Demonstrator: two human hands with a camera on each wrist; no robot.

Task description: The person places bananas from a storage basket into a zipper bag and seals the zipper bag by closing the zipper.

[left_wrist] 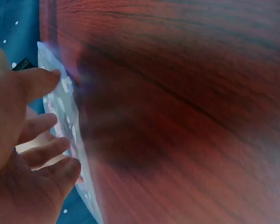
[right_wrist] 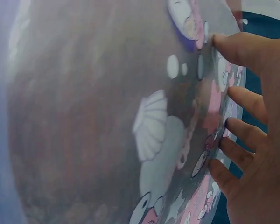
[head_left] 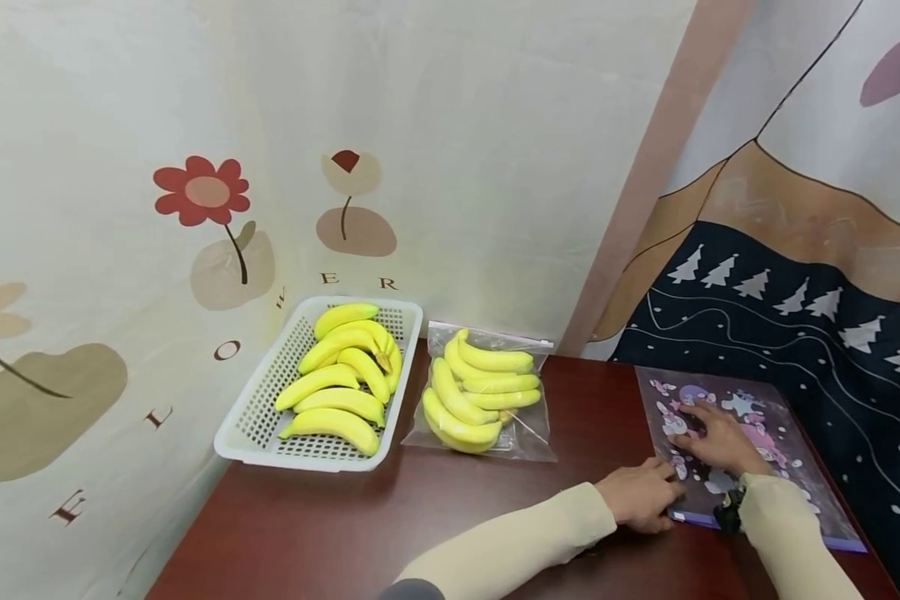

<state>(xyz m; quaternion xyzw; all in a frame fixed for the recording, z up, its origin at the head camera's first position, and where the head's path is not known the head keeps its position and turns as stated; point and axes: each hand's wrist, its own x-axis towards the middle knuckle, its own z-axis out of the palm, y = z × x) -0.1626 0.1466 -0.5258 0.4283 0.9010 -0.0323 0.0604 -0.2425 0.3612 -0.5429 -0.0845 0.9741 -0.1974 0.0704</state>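
On the table at the right lies a flat clear plastic bag [head_left: 780, 500] printed with pink and white cartoon figures, with a purple zip strip along its near edge. My right hand [head_left: 712, 439] rests on the print, fingers spread; in the right wrist view its fingertips [right_wrist: 233, 93] touch the film. My left hand [head_left: 642, 496] is at the bag's left edge, beside the zip's corner. The left wrist view shows that hand's thumb and loosely bent fingers [left_wrist: 46, 151] apart, along the bag's edge [left_wrist: 70, 112].
A white basket [head_left: 228, 442] of several bananas [head_left: 337, 429] stands at the left. Beside it lies a clear zip bag [head_left: 528, 437] with more bananas [head_left: 457, 392] inside. Printed curtains [head_left: 495, 167] rise behind the brown table [head_left: 345, 533]. A dark band [head_left: 729, 510] circles my right wrist.
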